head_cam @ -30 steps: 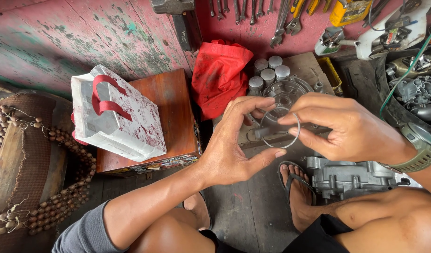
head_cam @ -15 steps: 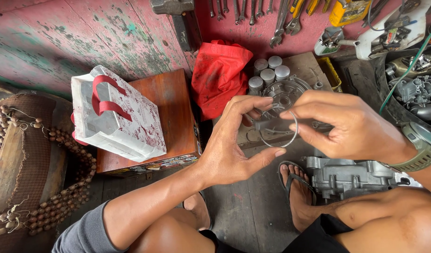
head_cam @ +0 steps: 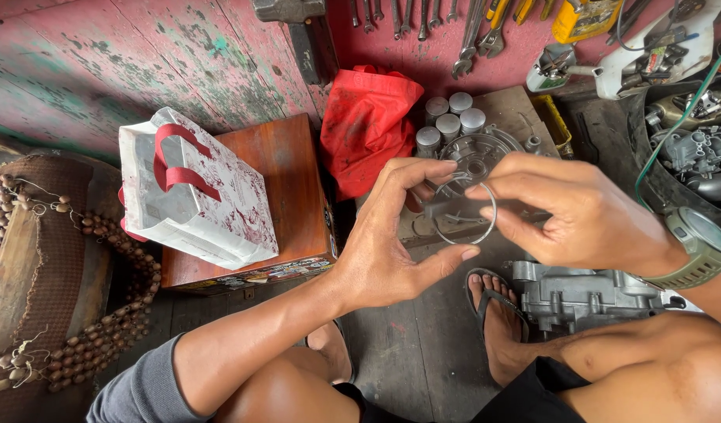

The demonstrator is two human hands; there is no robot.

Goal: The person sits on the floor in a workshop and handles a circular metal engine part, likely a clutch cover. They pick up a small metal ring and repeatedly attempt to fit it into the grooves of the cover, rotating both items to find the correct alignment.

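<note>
Both hands pinch a thin metal ring (head_cam: 464, 213) up at chest height: the left hand (head_cam: 392, 235) braces it between thumb and fingertips, while the right hand (head_cam: 568, 207) nips its top edge, apparently to keep it round. Its far edge blurs into the grey engine cover (head_cam: 474, 157) behind it.

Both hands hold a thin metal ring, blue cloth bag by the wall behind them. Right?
Not quite: in the head view the cloth bag by the wall is red, not blue. Both the left hand and right hand do hold the thin metal ring.
</note>
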